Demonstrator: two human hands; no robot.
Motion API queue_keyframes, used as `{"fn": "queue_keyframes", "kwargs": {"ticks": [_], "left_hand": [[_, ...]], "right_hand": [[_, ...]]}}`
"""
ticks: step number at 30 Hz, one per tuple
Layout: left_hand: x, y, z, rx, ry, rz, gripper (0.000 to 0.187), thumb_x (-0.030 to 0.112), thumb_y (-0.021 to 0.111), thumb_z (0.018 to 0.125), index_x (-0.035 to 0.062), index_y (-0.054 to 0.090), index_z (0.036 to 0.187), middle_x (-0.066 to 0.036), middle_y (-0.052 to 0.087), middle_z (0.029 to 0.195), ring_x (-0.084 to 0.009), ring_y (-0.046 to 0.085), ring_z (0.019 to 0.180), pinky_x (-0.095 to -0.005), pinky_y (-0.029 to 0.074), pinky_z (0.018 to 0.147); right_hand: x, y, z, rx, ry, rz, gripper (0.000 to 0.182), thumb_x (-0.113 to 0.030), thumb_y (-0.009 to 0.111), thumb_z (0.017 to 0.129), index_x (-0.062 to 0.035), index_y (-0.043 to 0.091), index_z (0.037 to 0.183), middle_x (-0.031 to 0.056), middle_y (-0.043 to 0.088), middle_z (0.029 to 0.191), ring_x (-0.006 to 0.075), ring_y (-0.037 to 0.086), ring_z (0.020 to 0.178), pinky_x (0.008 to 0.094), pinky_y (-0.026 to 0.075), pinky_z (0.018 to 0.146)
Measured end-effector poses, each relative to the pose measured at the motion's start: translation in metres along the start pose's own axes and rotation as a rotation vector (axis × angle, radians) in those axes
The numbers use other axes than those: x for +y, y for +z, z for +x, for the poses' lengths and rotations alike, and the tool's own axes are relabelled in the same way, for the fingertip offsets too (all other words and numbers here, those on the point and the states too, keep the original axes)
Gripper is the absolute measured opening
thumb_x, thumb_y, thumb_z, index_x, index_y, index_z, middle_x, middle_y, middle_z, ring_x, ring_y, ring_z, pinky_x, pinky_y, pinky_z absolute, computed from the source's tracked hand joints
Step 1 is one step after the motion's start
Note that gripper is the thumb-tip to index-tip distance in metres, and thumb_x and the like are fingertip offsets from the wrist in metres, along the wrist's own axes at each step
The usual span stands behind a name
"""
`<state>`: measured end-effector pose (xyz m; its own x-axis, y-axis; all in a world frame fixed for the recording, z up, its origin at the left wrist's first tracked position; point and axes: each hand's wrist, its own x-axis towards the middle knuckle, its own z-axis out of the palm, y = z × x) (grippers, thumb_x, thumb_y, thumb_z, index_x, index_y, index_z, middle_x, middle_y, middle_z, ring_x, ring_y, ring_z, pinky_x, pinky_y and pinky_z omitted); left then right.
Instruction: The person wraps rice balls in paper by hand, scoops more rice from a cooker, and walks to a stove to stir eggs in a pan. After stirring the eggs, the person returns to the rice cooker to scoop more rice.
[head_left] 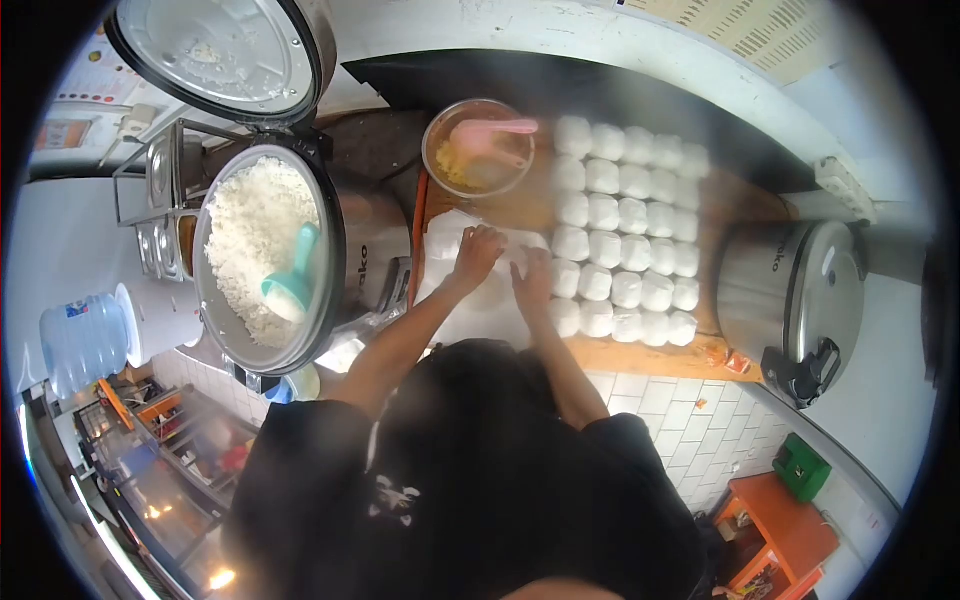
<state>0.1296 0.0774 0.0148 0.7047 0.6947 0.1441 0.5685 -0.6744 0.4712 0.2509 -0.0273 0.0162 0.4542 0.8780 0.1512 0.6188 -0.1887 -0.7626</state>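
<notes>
Both of your hands are down on a pale sheet of wrapping (470,300) spread on the wooden counter (640,355) straight in front of you. Your left hand (477,252) has its fingers curled in, knuckles up, pressing or gripping something white on the sheet; the steam and blur make it impossible to tell exactly what it holds. Your right hand (533,280) lies just beside it, fingers bent down onto the same sheet, narrow rather than spread. The two hands are almost touching, with the left a little further from your body.

Just to the right of your right hand, rows of white wrapped rice portions (625,235) run away from you in a long block; the nearest column sits right against that hand. Beyond your left hand stands a round bowl (478,148) with a pink scoop (495,130) resting in it. Well to the left of your left hand is an open rice cooker (265,250) full of white rice, a teal paddle (293,282) stuck in it, its lid (225,55) tipped up. Far right, past the portions, sits a closed steel cooker (800,300).
</notes>
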Motion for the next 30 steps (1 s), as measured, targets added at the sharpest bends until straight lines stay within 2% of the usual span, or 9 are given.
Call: {"fn": "queue_keyframes", "kwargs": {"ticks": [5, 8, 13, 16, 19, 21, 23, 25, 30], "left_hand": [[-0.009, -0.019, -0.008, -0.071, 0.058, -0.247, 0.017, 0.018, 0.065, 0.081, 0.0100, 0.061, 0.096, -0.005, 0.060, 0.095, -0.0277, 0.058, 0.091, -0.0423, 0.042, 0.080], [-0.019, -0.032, -0.030, -0.029, -0.048, -0.289, 0.020, 0.019, 0.067, 0.081, 0.0061, 0.065, 0.096, -0.008, 0.063, 0.100, -0.0306, 0.060, 0.093, -0.0434, 0.045, 0.080], [-0.054, -0.040, -0.052, -0.563, -0.313, 0.352, 0.028, 0.021, 0.065, 0.084, 0.0050, 0.062, 0.107, -0.016, 0.063, 0.109, -0.0351, 0.062, 0.094, -0.0458, 0.049, 0.080], [-0.031, -0.052, -0.057, -0.216, -0.648, -0.160, 0.034, 0.027, 0.065, 0.084, 0.0030, 0.062, 0.108, -0.019, 0.064, 0.105, -0.0350, 0.062, 0.096, -0.0442, 0.049, 0.081], [-0.024, -0.036, -0.081, 0.164, -0.797, -0.514, 0.041, 0.032, 0.067, 0.082, -0.0004, 0.062, 0.107, -0.022, 0.064, 0.104, -0.0366, 0.062, 0.098, -0.0432, 0.049, 0.084], [-0.027, -0.029, -0.114, 0.110, -0.706, -0.433, 0.045, 0.035, 0.068, 0.080, -0.0018, 0.063, 0.106, -0.024, 0.063, 0.105, -0.0374, 0.061, 0.099, -0.0426, 0.049, 0.086], [-0.037, -0.022, -0.142, 0.064, -0.616, -0.343, 0.049, 0.037, 0.070, 0.078, -0.0032, 0.063, 0.105, -0.026, 0.062, 0.106, -0.0381, 0.061, 0.101, -0.0420, 0.048, 0.089], [-0.042, -0.010, -0.167, -0.236, -0.714, -0.254, 0.052, 0.043, 0.070, 0.076, 0.0005, 0.064, 0.105, -0.023, 0.064, 0.100, -0.0381, 0.061, 0.098, -0.0439, 0.048, 0.086], [-0.052, -0.009, -0.191, -0.413, -0.679, -0.295, 0.059, 0.044, 0.073, 0.072, -0.0019, 0.064, 0.107, -0.021, 0.065, 0.105, -0.0360, 0.062, 0.101, -0.0430, 0.048, 0.090]], "right_hand": [[-0.007, -0.028, 0.037, -0.033, -0.065, -0.125, 0.055, -0.025, 0.080, 0.069, -0.0102, 0.060, 0.118, 0.0135, 0.057, 0.114, 0.0333, 0.054, 0.104, 0.0426, 0.045, 0.082], [0.041, -0.012, 0.051, -0.630, 0.002, -0.068, 0.034, -0.033, 0.075, 0.075, -0.0056, 0.067, 0.094, 0.0157, 0.065, 0.089, 0.0354, 0.062, 0.081, 0.0443, 0.047, 0.073], [0.021, -0.025, 0.052, -0.528, -0.155, -0.118, 0.032, -0.034, 0.073, 0.077, -0.0100, 0.071, 0.099, 0.0146, 0.066, 0.093, 0.0325, 0.063, 0.082, 0.0394, 0.050, 0.075], [0.016, -0.017, 0.056, -0.713, 0.127, -0.051, 0.047, -0.036, 0.073, 0.078, -0.0049, 0.065, 0.112, 0.0157, 0.066, 0.103, 0.0317, 0.064, 0.088, 0.0378, 0.051, 0.079], [0.012, -0.012, 0.012, -0.405, 0.460, 0.146, 0.050, -0.039, 0.072, 0.078, -0.0013, 0.065, 0.110, 0.0203, 0.066, 0.104, 0.0299, 0.064, 0.094, 0.0402, 0.048, 0.084], [0.021, -0.010, -0.011, -0.505, 0.355, 0.066, 0.080, -0.045, 0.074, 0.078, 0.0089, 0.046, 0.131, 0.0242, 0.063, 0.114, 0.0285, 0.063, 0.096, 0.0367, 0.052, 0.081], [0.054, 0.007, -0.040, -0.482, 0.377, -0.003, 0.082, -0.043, 0.078, 0.074, 0.0086, 0.046, 0.130, 0.0228, 0.063, 0.110, 0.0297, 0.063, 0.098, 0.0371, 0.052, 0.082], [0.041, -0.014, -0.058, -0.659, 0.488, 0.167, 0.065, -0.042, 0.075, 0.069, 0.0096, 0.062, 0.106, 0.0234, 0.068, 0.090, 0.0321, 0.069, 0.081, 0.0397, 0.054, 0.071], [0.047, -0.029, -0.068, -0.806, 0.334, -0.102, 0.052, -0.039, 0.079, 0.063, 0.0078, 0.067, 0.083, 0.0163, 0.065, 0.067, 0.0251, 0.066, 0.064, 0.0361, 0.052, 0.059]]}}
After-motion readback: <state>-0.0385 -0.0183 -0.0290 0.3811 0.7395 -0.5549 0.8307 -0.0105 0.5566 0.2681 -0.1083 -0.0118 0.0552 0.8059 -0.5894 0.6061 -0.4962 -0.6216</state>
